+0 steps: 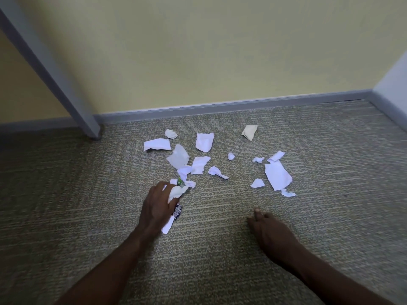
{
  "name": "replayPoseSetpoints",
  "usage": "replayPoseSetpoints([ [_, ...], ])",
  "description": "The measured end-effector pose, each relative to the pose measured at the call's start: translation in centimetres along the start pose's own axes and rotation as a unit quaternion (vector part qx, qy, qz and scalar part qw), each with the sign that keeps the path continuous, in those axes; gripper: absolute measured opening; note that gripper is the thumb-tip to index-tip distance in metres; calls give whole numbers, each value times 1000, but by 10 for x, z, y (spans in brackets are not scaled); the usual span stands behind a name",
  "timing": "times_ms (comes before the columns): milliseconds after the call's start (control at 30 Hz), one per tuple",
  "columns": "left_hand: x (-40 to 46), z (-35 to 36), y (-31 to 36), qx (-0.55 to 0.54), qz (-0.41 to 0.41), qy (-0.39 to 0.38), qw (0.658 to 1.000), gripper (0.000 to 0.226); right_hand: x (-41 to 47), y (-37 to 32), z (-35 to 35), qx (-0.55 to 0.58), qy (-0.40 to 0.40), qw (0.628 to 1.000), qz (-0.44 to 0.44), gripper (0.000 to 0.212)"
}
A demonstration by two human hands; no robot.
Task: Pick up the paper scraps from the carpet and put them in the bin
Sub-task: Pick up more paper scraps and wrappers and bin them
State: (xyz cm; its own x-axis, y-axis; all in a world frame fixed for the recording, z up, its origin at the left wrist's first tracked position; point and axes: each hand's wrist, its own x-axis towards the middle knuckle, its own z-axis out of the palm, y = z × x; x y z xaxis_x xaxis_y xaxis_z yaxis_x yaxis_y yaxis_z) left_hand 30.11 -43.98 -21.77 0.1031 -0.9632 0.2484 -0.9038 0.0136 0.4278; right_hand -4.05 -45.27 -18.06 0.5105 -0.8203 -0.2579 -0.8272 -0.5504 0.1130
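Note:
Several white paper scraps lie scattered on the grey-green carpet [88, 205], among them a flat piece [157, 144], a folded piece [204, 141], a cream scrap [249, 131] and a large torn sheet [278, 176]. My left hand [157, 208] is low over the carpet, closed around a bunch of crumpled scraps [176, 192], including a dark printed piece [177, 210]. My right hand [267, 230] hovers near the carpet at the right, fingers together and slightly curled, holding nothing. No bin is in view.
A yellow wall with a grey baseboard [220, 106] runs along the back. A grey post or door frame edge [55, 69] slants down to the carpet at the left. A white wall corner [394, 84] stands at the right.

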Motion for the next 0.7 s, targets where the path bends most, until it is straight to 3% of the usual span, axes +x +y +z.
replayPoseSetpoints([
  [67, -12, -2, 18, -13, -15, -10, 1000, 40, -2, 0, 0, 12, -22, 1000, 1, 46],
  [133, -22, -1, 32, -27, -24, -3, 999, 46, -5, -2, -5, 48, -88, 995, -14, 63],
  [200, -30, 0, 46, -101, -41, 14, 994, 39, -8, 0, -8, 87, -65, 994, -9, 88],
  [233, -32, 0, 54, -156, -60, 20, 986, 32, -13, 1, -12, 107, -80, 991, 4, 89],
  [333, -30, 0, 72, -255, -168, 47, 951, 14, -19, -3, -30, 146, -104, 984, 13, 57],
  [467, -24, -16, 77, -328, -246, 114, 905, 22, -15, -20, -40, 254, -66, 964, 40, 56],
  [600, -33, -33, 52, -264, -228, 110, 931, 14, 2, -65, -45, 322, -44, 945, -23, 79],
  [700, -49, -33, 24, -180, -201, 87, 959, 16, 16, -103, -48, 298, -34, 951, -76, 83],
])
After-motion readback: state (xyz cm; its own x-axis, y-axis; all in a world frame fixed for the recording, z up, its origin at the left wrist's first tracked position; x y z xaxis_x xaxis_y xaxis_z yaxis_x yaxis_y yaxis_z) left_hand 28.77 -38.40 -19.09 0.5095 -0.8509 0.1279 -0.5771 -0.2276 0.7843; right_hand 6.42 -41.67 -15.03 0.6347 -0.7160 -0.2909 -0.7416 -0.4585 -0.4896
